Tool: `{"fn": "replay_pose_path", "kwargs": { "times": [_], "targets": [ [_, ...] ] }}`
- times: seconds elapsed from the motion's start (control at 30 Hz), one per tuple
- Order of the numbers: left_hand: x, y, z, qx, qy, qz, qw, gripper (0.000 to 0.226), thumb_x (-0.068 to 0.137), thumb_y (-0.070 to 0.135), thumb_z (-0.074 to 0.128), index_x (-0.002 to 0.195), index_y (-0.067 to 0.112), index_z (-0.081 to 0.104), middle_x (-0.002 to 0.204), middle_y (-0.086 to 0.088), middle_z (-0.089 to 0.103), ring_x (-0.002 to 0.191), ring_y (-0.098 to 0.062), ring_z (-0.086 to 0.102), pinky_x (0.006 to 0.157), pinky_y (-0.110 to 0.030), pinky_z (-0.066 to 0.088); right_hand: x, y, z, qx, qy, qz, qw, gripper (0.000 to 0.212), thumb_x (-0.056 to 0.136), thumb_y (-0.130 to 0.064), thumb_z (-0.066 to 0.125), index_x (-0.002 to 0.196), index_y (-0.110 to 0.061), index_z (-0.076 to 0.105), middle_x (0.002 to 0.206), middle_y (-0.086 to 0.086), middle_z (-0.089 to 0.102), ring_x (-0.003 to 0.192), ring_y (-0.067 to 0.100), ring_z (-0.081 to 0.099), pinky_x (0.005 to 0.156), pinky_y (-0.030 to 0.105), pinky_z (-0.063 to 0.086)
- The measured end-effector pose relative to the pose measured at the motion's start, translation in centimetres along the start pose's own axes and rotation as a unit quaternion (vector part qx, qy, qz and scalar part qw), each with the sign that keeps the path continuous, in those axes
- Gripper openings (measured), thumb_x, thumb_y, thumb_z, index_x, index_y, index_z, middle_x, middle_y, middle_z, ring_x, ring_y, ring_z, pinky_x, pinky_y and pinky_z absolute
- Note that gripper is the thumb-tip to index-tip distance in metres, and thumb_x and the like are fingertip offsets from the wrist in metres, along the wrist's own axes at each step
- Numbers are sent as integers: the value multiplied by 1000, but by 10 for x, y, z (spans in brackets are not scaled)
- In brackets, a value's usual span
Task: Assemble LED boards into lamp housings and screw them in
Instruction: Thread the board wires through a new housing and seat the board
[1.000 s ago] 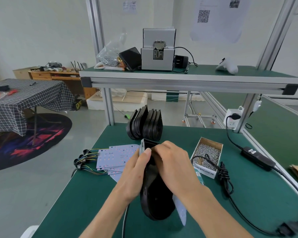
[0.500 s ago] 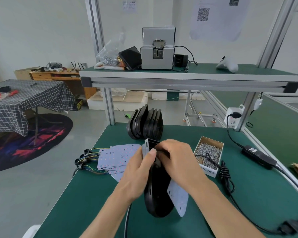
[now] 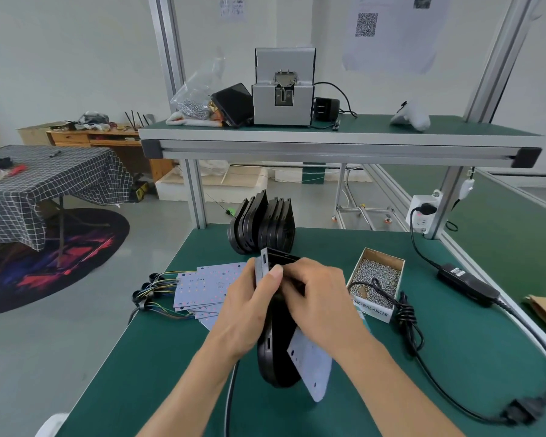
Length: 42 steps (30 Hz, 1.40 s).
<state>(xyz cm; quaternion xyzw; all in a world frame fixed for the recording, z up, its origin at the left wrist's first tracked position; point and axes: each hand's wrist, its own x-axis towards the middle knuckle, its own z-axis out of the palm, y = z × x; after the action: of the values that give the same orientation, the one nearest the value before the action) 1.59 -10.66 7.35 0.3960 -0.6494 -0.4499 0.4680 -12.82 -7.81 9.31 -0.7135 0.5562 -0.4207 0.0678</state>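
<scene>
Head view: left hand [image 3: 249, 310] and right hand [image 3: 319, 298] both grip black lamp housing [image 3: 276, 357], tilted on edge; LED board [image 3: 309, 364] alongside.

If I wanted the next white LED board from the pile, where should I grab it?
Probably pinch the top white LED board at its bare far edge, coming from above. The boards lie flat and fanned on the green table, and coloured wires crowd their left side.
</scene>
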Motion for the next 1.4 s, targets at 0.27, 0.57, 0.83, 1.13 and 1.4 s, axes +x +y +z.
{"fn": "replay_pose_path", "kwargs": {
  "times": [0.27,0.57,0.83,1.13,1.4],
  "targets": [
    [5,-5,4,49,4,39,998,61,92,70,43,94,10,57,98,-16,62,94,-32,58,91,-58,49,-6,8,11,-36,-85,24,995,28,104,-33,39,82,-45,49,85,-18,45,97,-7,43,103,39,29],
    [8,-25,-3,-189,21,-86,978,91,78,86,58,130,12,66,142,-17,61,139,-38,51,119,-59,35,-24,49,-12,70,35,124,989,22,101,-32,62,123,-30,68,120,-24,62,118,-10,53,99,12,39],
    [12,-20,-6,-328,-30,-137,934,68,91,66,56,126,10,73,135,-21,67,126,-35,65,97,-41,56,-36,69,-26,185,-141,227,946,23,104,-30,62,89,-16,72,71,0,59,62,12,45,58,27,35],
    [5,-31,13,-293,-22,-161,942,68,91,72,58,130,18,71,135,-11,69,128,-28,64,96,-35,56,-22,36,-8,356,47,386,850,9,96,-15,72,91,-13,79,80,-2,78,67,11,65,66,27,50],
    [3,-39,19,-327,48,-176,927,62,98,65,44,124,17,74,131,-14,71,122,-34,67,94,-41,53,-21,17,17,275,164,327,889,10,94,-16,72,91,-25,73,84,-9,75,72,0,65,69,20,46]
  ]
}}
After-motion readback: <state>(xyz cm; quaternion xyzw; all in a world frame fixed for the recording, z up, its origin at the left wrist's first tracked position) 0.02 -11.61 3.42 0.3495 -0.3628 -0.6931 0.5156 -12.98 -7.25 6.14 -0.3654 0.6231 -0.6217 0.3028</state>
